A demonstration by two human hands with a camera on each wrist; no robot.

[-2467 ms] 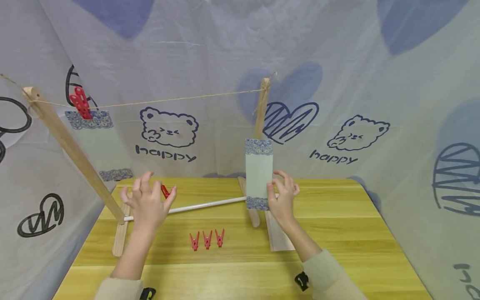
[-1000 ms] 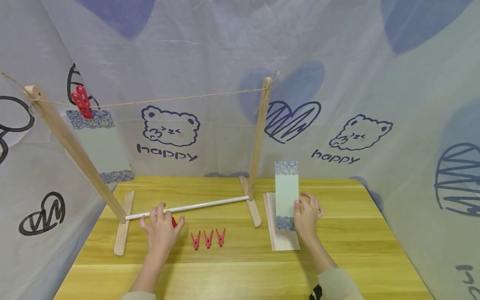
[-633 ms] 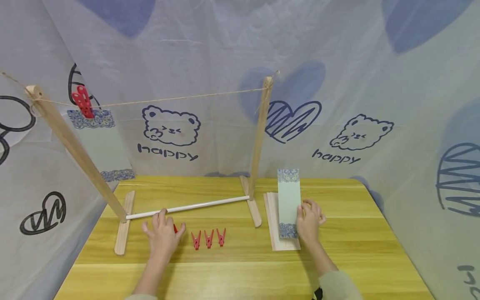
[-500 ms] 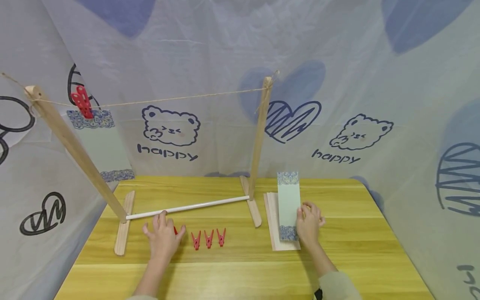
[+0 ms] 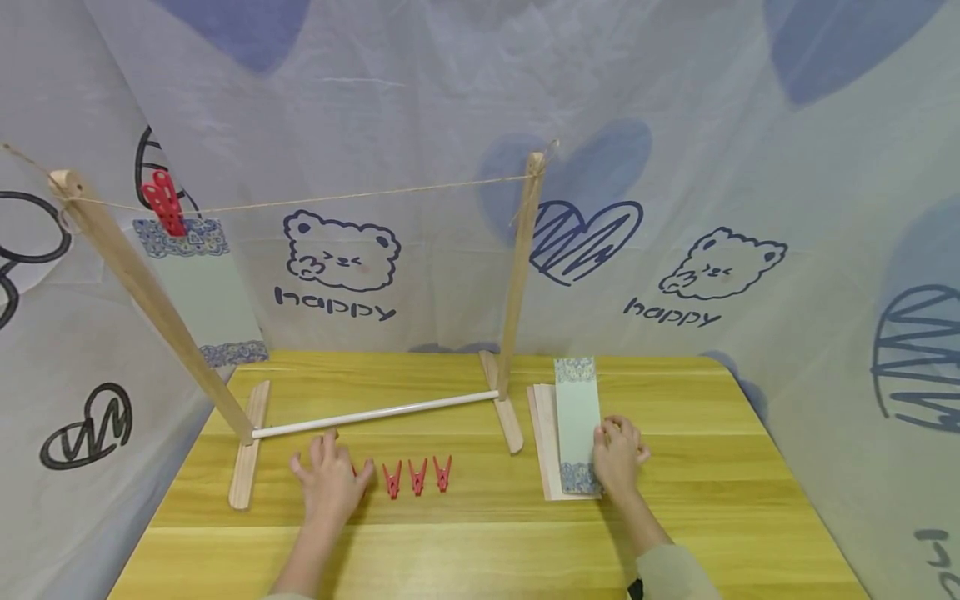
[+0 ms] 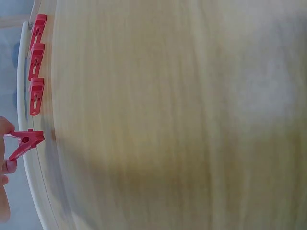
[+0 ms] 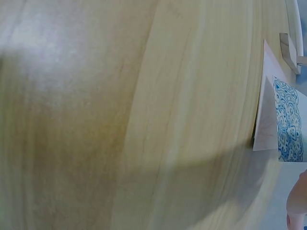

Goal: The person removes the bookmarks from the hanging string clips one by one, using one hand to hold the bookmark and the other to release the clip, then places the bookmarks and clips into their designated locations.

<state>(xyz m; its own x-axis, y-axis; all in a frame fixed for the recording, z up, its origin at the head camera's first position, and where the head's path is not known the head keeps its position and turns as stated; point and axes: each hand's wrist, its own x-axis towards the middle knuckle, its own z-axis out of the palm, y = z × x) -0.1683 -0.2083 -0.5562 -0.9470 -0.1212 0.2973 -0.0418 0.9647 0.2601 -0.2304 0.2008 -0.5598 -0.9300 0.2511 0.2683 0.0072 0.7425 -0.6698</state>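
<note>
My left hand (image 5: 330, 483) hovers low over the table, left of three red clothespins (image 5: 417, 477) that lie in a row. Its thumb and a finger pinch a fourth red clothespin (image 6: 28, 140) by the handles, mostly hidden in the head view. My right hand (image 5: 618, 458) pinches the right edge of a pale green card (image 5: 576, 421) with blue patterned bands at both ends. The card overlaps a small stack of paler cards (image 5: 546, 442); in the right wrist view its patterned end (image 7: 289, 122) stands over them.
A wooden frame with two posts (image 5: 519, 283), a white crossbar (image 5: 375, 414) and a string (image 5: 360, 197) stands at the back left. A similar card (image 5: 198, 292) hangs from the string's left end by a red clothespin (image 5: 165, 204). A printed cloth (image 5: 450, 317) backs the table.
My right hand has carried the card from in front of the right post rightward and down to the stack. My left hand has come down toward the clothespin row, still pinching its clothespin.
</note>
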